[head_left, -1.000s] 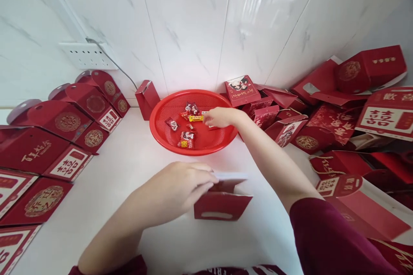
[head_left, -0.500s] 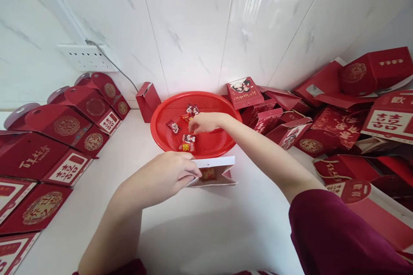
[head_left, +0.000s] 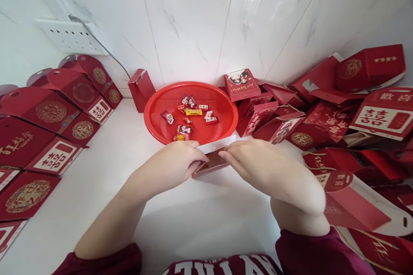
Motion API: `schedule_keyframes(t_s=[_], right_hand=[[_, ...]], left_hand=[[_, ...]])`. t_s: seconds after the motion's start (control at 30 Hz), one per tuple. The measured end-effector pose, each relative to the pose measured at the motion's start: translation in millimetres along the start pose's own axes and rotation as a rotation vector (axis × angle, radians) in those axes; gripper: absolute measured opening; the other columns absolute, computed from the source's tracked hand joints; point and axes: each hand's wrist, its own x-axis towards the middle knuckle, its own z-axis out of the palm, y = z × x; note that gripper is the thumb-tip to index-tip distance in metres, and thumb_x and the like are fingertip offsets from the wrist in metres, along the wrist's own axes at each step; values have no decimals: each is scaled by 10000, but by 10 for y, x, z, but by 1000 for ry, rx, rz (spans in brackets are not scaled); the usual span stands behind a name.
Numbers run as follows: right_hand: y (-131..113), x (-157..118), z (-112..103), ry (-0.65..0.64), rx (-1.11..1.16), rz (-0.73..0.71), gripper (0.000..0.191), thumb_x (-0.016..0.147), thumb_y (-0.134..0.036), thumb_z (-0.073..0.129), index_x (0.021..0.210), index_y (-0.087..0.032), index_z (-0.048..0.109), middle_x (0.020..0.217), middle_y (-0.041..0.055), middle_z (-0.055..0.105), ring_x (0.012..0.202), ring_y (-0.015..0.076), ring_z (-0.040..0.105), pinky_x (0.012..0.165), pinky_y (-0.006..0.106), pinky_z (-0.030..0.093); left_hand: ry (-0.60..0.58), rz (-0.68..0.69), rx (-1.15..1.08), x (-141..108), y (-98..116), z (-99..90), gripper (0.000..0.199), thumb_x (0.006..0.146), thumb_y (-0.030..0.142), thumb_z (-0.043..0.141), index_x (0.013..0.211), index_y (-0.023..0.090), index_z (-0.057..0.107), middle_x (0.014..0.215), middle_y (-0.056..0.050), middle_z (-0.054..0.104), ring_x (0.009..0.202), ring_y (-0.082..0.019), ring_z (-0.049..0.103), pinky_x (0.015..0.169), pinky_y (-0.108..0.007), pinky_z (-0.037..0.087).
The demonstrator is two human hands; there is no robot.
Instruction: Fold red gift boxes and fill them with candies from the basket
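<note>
In front of the red basket, a small paper gift box stands with its top open and its pale flap raised at the far side. My left hand is closed on the box's left edge, thumb toward the opening. At the right end, my right hand grips the box's edge with its fingers together over the rim. What lies inside the box is mostly hidden by my hands. Just beyond, the red plastic basket holds several wrapped candies, among them a yellow candy and a red packet.
Red gift boxes stand in rows along the left. To the right lies a heap of folded and open red boxes. A narrow red box stands behind the basket near the tiled wall. A power strip is on the wall.
My right hand has left the basket and come back to the right side of the gift box. My left hand stays on the box. The view has shifted slightly.
</note>
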Motion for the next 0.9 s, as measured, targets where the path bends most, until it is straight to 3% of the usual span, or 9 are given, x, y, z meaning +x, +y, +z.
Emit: schedule_keyframes(t_s=[0.13,0.3,0.5,0.73,0.9], right_hand=[[-16,105,152,-65,-74,36,250,922,-110,471,767,-180,653,672,26,640,501,131,497,463,281,237],[-95,282,134,-160,13,65,241,876,-63,493,813,-178,695,672,20,669,399,86,476,439,266,232],[-54,595,6,-550,344,116,280,968,-199,425,1091,-230,674,771,10,742,341,98,550,468,253,411],[-130,805,-68,-736,271,166,254,947,-194,445,1138,-162,610,586,38,692,408,193,620,509,308,458],[-89,1024,-65,-1032,272,78,300,889,-163,510,1179,-106,559,719,64,701,494,192,657,554,302,478]], left_hand=[[-9,50,-33,23,-26,-26,309,939,177,475,945,244,777,798,-40,679,714,-154,627,657,-259,477],[-14,21,-31,59,-106,-57,328,924,142,462,924,235,777,886,-31,702,766,-145,633,674,-247,469],[-25,-21,27,48,-243,-76,295,886,128,500,894,235,775,901,-34,688,804,-158,625,702,-257,471],[-38,-38,-9,12,-210,-111,299,849,88,482,863,220,751,938,-13,709,828,-146,638,733,-245,483],[-28,-80,-9,18,-213,-100,278,855,110,487,877,225,739,941,7,719,834,-146,641,737,-241,482]])
